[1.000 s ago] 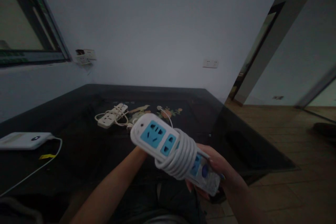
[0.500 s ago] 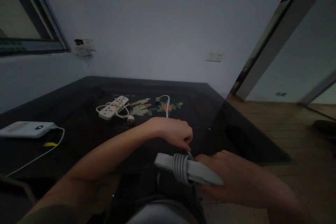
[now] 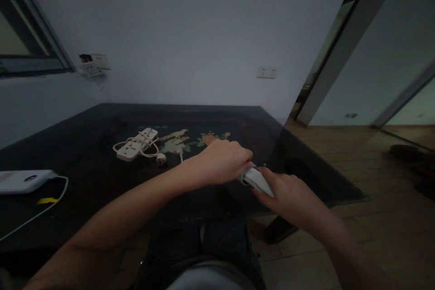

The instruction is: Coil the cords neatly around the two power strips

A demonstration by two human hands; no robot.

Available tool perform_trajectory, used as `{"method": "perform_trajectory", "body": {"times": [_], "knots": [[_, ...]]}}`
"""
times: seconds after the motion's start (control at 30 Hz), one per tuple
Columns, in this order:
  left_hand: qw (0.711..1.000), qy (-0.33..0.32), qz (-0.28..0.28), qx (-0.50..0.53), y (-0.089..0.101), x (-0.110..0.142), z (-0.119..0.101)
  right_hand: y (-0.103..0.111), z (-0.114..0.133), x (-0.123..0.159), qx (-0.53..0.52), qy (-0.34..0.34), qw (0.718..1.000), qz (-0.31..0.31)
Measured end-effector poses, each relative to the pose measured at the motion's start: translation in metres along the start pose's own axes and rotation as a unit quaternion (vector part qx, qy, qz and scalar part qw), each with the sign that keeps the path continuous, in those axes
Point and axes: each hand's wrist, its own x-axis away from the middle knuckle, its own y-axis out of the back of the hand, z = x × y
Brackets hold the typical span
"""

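Observation:
My right hand (image 3: 288, 192) is closed around one end of a slim white power strip (image 3: 260, 182), whose sockets are turned out of sight. Several turns of grey cord (image 3: 244, 176) wrap the strip near its other end. There my left hand (image 3: 229, 159) has its fingers curled shut on the cord, covering most of the coil. Beyond my left forearm, the cord's loose end with a plug (image 3: 179, 150) lies on the table. Farther left rests another white power strip (image 3: 134, 146), its own cord looped loosely over it and its plug (image 3: 161, 159) beside it.
The dark glossy table (image 3: 217, 115) has a flower picture on its top. At left sit a white box-like device (image 3: 25, 181) with a cable and a yellow tag (image 3: 47, 200). Wall sockets (image 3: 267, 72) are on the wall behind; wooden floor (image 3: 343, 163) lies to the right.
Both hands have risen over the table with the strip, and my left hand now covers the coil. The cord's plug end has been drawn nearer and leftward. The view has shifted slightly.

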Motion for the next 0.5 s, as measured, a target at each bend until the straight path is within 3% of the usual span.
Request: {"method": "perform_trajectory", "body": {"times": [0.17,0.27,0.5], "knots": [[0.997,0.036,-0.056,0.031,-0.011,0.005,0.004,-0.002,0.000,-0.002,-0.042,-0.041,0.997,-0.039],[0.989,0.049,-0.100,0.092,-0.017,0.011,0.007,-0.009,0.002,-0.003,-0.064,-0.062,0.991,-0.098],[0.940,0.090,-0.191,0.267,-0.037,0.025,0.003,-0.034,0.003,-0.010,-0.183,-0.053,0.954,-0.230]]}}
